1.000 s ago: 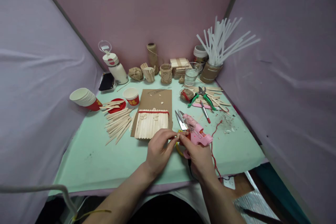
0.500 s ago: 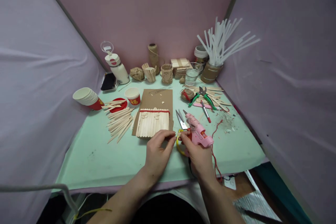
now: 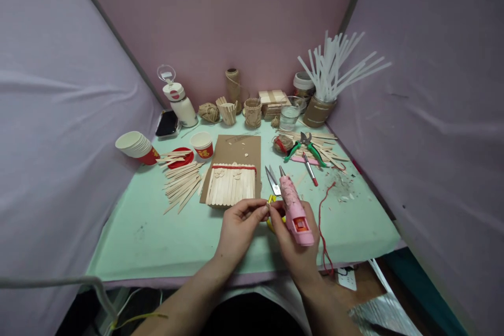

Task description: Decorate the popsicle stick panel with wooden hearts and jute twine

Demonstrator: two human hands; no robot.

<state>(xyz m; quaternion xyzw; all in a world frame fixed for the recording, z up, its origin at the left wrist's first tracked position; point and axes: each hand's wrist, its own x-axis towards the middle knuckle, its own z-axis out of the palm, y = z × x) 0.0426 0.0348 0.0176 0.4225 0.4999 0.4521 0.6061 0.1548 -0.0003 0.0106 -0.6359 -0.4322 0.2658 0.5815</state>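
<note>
In my right hand [image 3: 293,247] is a pink glue gun [image 3: 298,215], its nozzle pointing away from me. The thumb and fingertips of that hand also meet my left hand [image 3: 240,228] at a small pale piece [image 3: 268,205], too small to name. My left hand is pinched closed at that spot. Under the fingertips and the gun lie scissors [image 3: 273,181] with yellow handles, partly hidden, blades pointing away. Just beyond my left hand, a panel of craft sticks [image 3: 230,186] with a red cord band across its top rests on a cardboard sheet [image 3: 240,148].
Loose craft sticks [image 3: 183,184], a paper cup [image 3: 202,145] and stacked cups [image 3: 136,146] are at left. To the right lie green-handled pruners [image 3: 305,149], a marker [image 3: 310,169] and red yarn [image 3: 321,220]. Glue sticks [image 3: 331,68] stand in a jar behind, near a glass of water [image 3: 289,117].
The glue gun has tilted in my right hand, its nozzle now pointing more straight ahead. My two hands' fingertips have come together. The view has shifted slightly.
</note>
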